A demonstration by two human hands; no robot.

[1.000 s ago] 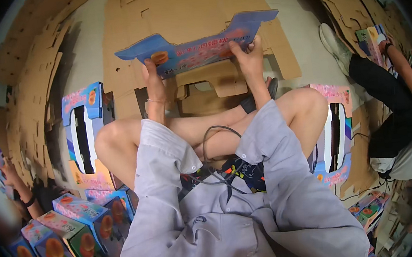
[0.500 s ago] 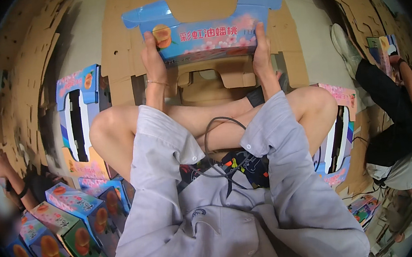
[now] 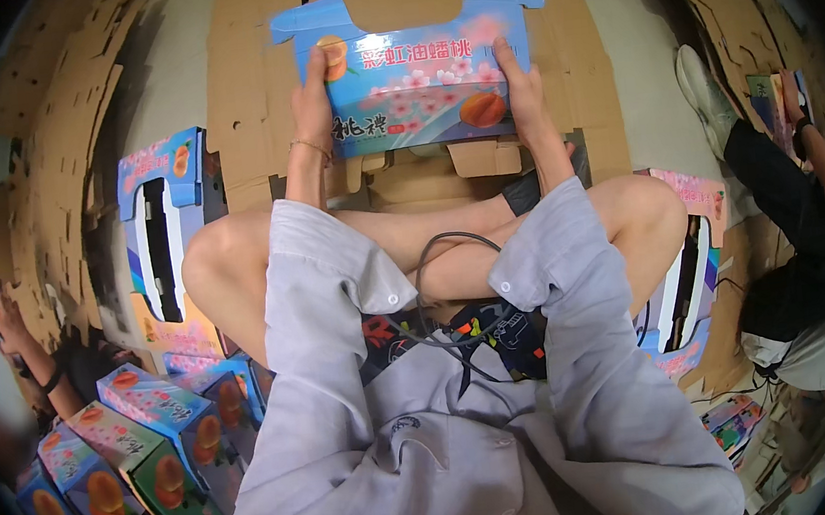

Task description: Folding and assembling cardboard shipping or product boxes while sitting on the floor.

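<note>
Two pale sleeves [image 3: 343, 365] run up from us over our crossed bare legs [image 3: 451, 243], with a black cable [image 3: 447, 294] looped in our lap. At our lower left stands a row of finished boxes [image 3: 140, 437], blue, pink and green with orange fruit printed on them. Flat printed blanks lie on the floor just beside each knee, one at our left [image 3: 164, 233] and one at our right [image 3: 681, 279].

Beyond the legs, both our hands are clamped on one blue box [image 3: 413, 71] with fruit and pink blossoms printed on it. Our left hand [image 3: 314, 102] grips its left end and our right hand [image 3: 521, 90] its right end, thumbs on the printed face. We hold the box up above the floor, straight ahead, over a folded brown cardboard piece [image 3: 443, 169].

Further out, brown cardboard sheets [image 3: 245, 94] cover the floor. Another person in black [image 3: 790, 218] sits at the far right, and another person's arm [image 3: 24, 343] shows at the left.
</note>
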